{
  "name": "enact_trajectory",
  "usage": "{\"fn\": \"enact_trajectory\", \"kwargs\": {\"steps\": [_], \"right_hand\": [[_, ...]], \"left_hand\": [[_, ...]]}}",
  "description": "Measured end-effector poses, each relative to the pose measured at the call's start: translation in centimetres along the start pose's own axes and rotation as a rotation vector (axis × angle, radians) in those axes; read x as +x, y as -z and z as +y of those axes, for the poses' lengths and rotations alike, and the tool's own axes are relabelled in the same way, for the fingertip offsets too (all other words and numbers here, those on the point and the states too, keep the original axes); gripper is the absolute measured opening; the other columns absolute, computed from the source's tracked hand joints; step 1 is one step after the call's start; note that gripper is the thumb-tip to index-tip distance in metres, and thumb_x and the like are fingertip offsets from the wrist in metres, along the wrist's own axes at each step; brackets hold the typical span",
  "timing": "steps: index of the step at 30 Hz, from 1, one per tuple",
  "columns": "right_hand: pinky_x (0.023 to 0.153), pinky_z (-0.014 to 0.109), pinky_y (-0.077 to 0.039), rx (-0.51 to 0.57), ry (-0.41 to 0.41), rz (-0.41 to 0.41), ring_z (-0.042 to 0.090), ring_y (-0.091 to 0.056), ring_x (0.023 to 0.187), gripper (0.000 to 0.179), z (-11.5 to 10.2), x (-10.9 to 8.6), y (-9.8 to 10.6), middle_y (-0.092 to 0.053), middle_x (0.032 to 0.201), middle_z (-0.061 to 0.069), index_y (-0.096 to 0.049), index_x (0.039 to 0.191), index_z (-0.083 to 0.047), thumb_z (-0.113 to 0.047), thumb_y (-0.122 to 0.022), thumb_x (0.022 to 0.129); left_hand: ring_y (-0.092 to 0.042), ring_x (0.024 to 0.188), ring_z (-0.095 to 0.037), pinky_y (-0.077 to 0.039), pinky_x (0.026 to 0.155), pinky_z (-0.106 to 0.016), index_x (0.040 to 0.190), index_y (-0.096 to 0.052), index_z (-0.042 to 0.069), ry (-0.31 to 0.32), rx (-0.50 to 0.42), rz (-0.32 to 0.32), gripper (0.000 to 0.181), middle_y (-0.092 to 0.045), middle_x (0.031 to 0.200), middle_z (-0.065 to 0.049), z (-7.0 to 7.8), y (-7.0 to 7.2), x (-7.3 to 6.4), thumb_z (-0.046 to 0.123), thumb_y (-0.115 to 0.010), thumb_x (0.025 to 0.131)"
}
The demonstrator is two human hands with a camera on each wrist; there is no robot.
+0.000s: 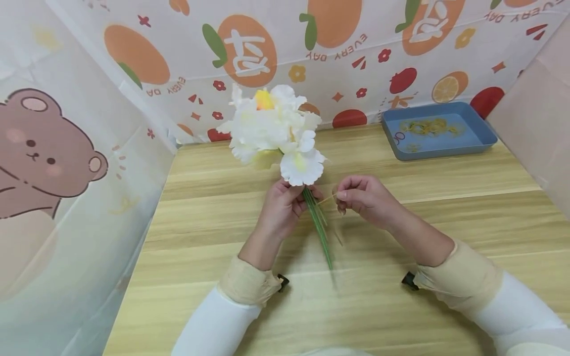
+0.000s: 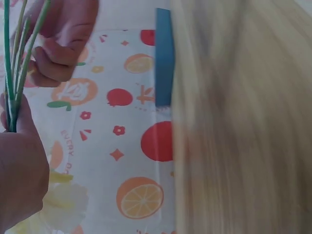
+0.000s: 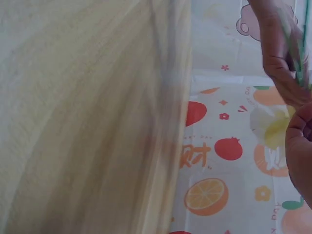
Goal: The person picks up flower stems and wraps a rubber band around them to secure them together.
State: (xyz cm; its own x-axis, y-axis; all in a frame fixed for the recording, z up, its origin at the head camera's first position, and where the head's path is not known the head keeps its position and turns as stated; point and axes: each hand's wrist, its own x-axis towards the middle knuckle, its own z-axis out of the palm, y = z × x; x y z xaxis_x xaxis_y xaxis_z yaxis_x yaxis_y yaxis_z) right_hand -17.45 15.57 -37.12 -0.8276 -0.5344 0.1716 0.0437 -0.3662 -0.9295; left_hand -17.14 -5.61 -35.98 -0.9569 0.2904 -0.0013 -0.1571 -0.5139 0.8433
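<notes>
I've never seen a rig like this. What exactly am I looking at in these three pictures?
No machine here, just a person's two bare hands. The wide picture comes from a head camera looking down; the other two come from cameras on each wrist, showing the table sideways. The left hand holds mostly white flowers, their green stems in its grip; the right hand pinches a thin yellowish strand that reaches towards the stems. On the table sits a blue tray holding tangled yellow pieces.

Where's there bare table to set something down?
Bare: wooden table left of the left hand; between white flowers and blue tray, beyond the right hand; right of the right forearm, in front of the tray. Crowded: between the hands, where green stems and a thin yellow band are.
</notes>
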Motion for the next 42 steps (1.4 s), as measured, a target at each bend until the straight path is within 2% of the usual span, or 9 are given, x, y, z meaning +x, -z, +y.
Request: {"fn": "enact_trajectory", "kwargs": {"steps": [7, 11, 17, 20, 22, 28, 30, 37, 42], "right_hand": [[0.075, 0.03, -0.047, -0.078, 0.041, -0.241, 0.02, -0.048, 0.087, 0.015, 0.3, -0.1, 0.6, -0.052, 0.091, 0.004, -0.055, 0.076, -0.004, 0.003, -0.053, 0.089], [0.07, 0.029, -0.044, -0.324, 0.193, -0.318, 0.017, -0.048, 0.078, 0.016, -0.4, -0.2, 0.3, -0.05, 0.08, 0.003, -0.052, 0.075, -0.003, 0.008, -0.054, 0.087], [0.058, 0.023, -0.045, -1.021, 0.746, -0.049, 0.008, -0.052, 0.066, 0.012, -0.5, 0.6, 0.0, -0.059, 0.072, -0.005, -0.065, 0.082, -0.011, -0.006, -0.062, 0.092], [0.056, 0.023, -0.046, -1.127, 0.865, 0.1, 0.009, -0.054, 0.063, 0.022, 0.5, 1.2, -0.3, -0.063, 0.071, -0.003, -0.07, 0.085, -0.009, -0.022, -0.059, 0.099], [0.056, 0.022, -0.046, -1.053, 0.786, 0.164, 0.008, -0.055, 0.064, 0.027, 1.2, 1.5, -0.8, -0.067, 0.074, 0.0, -0.071, 0.088, -0.004, -0.025, -0.058, 0.1], [0.065, 0.019, -0.055, -0.369, 0.194, 0.252, 0.005, -0.063, 0.074, 0.021, 2.7, 1.3, -3.6, -0.071, 0.083, -0.001, -0.063, 0.099, 0.019, -0.002, -0.059, 0.096], [0.06, 0.022, -0.054, -0.291, 0.086, 0.263, 0.007, -0.059, 0.067, 0.025, 3.2, 1.2, -4.7, -0.066, 0.074, -0.002, -0.064, 0.107, 0.014, -0.008, -0.057, 0.097], [0.051, 0.022, -0.045, -0.049, -0.014, 0.229, 0.01, -0.049, 0.056, 0.017, 6.3, -0.1, -8.6, -0.052, 0.064, -0.003, -0.058, 0.098, -0.013, -0.022, -0.045, 0.105], [0.049, 0.021, -0.043, 0.09, -0.042, 0.33, 0.009, -0.047, 0.055, 0.027, 6.4, -1.7, -11.5, -0.05, 0.061, -0.004, -0.051, 0.128, -0.006, -0.014, -0.049, 0.102]], "left_hand": [[-0.069, 0.07, -0.012, -0.061, 0.079, -0.029, 0.098, -0.057, 0.008, -0.022, -0.157, -0.014, 0.025, -0.063, 0.08, -0.002, 0.9, -0.3, -0.7, -0.001, -0.035, 0.104], [-0.068, 0.069, -0.011, -0.061, 0.077, -0.028, 0.1, -0.057, 0.008, 0.0, -0.172, -0.058, 0.025, -0.064, 0.08, -0.001, 1.2, -0.7, -1.1, -0.001, -0.035, 0.105], [-0.069, 0.071, -0.012, -0.062, 0.078, -0.031, 0.104, -0.057, 0.008, -0.007, -0.241, -0.134, 0.027, -0.066, 0.082, -0.001, 1.2, -1.1, -1.5, -0.002, -0.032, 0.105], [-0.071, 0.077, -0.013, -0.061, 0.084, -0.032, 0.101, -0.06, 0.005, -0.017, -0.284, -0.159, 0.03, -0.066, 0.085, -0.002, 1.2, -1.6, -1.6, -0.002, -0.032, 0.105], [-0.073, 0.081, -0.014, -0.06, 0.086, -0.032, 0.097, -0.062, 0.004, -0.035, -0.299, -0.159, 0.033, -0.067, 0.087, -0.003, 1.1, -2.0, -1.6, -0.002, -0.031, 0.105], [-0.073, 0.085, -0.016, -0.06, 0.087, -0.031, 0.092, -0.062, 0.005, -0.095, -0.329, -0.047, 0.031, -0.068, 0.086, -0.003, 1.2, -2.9, -1.1, 0.002, -0.034, 0.106], [-0.073, 0.085, -0.017, -0.059, 0.089, -0.033, 0.091, -0.062, 0.005, -0.117, -0.339, -0.006, 0.031, -0.068, 0.086, -0.003, 1.4, -3.1, -1.0, 0.002, -0.035, 0.105], [-0.074, 0.089, -0.02, -0.059, 0.09, -0.037, 0.099, -0.066, 0.006, -0.259, -0.2, 0.06, 0.027, -0.072, 0.09, -0.007, 1.9, -3.1, -0.6, -0.003, -0.04, 0.103], [-0.073, 0.085, -0.019, -0.059, 0.089, -0.043, 0.104, -0.068, 0.006, -0.351, 0.005, 0.027, 0.023, -0.073, 0.092, -0.006, 2.4, -2.7, -0.4, -0.005, -0.047, 0.1]]}}
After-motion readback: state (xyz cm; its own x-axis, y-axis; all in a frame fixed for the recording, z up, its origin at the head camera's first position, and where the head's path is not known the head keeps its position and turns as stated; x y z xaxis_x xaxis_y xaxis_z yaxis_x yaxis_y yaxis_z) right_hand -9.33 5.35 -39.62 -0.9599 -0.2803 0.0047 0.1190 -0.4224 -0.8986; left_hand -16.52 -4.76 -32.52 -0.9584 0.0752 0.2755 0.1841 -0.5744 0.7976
